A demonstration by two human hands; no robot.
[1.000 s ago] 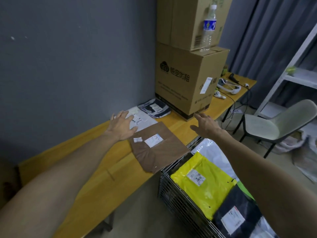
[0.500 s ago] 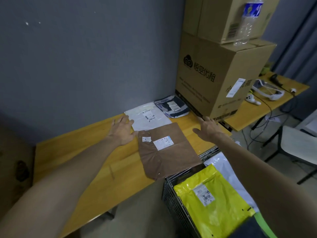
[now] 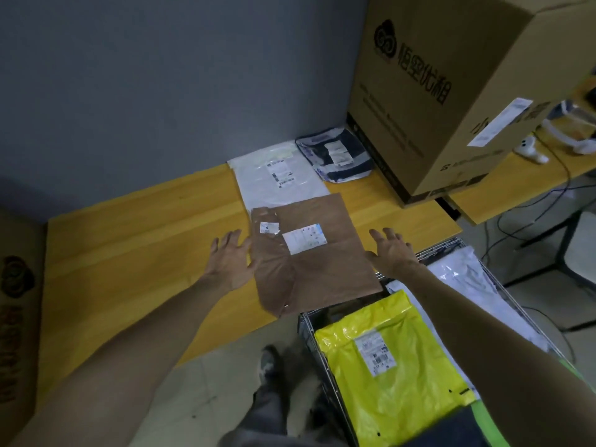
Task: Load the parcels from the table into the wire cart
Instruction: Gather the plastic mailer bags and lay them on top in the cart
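Both hands frame the brown parcel point(image 3: 309, 253), which lies flat on the tabletop point(image 3: 145, 240), its near end poking out over the edge toward the cart point(image 3: 305, 330). The left hand point(image 3: 230, 262) sits at its left edge and the right hand point(image 3: 392, 253) at its right edge, both with fingers point(image 3: 225, 243) spread wide and holding nothing. Whether either one actually touches the wrap, I cannot tell.

It looks like a thin, soft mailer. The left side is creased and wrinkled, so expect it to be light and floppy, sagging in the middle if lifted by one corner. The film may be slick, too. The best hold looks like a pinch on both long edges, or sliding it off the overhang and catching it underneath.

As for room, the cart's rim is right below that near end, so it is a short drop. Inside, the yellow parcel point(image 3: 387, 366) fills the near part, with pale bags along the right, so the brown one likely lands on top. Its far end overlaps the white parcel point(image 3: 277, 175), which could drag along. The dark parcel point(image 3: 335, 153) lies farther back beside the box point(image 3: 435, 91), which crowds the far right. The tabletop to the left is open.
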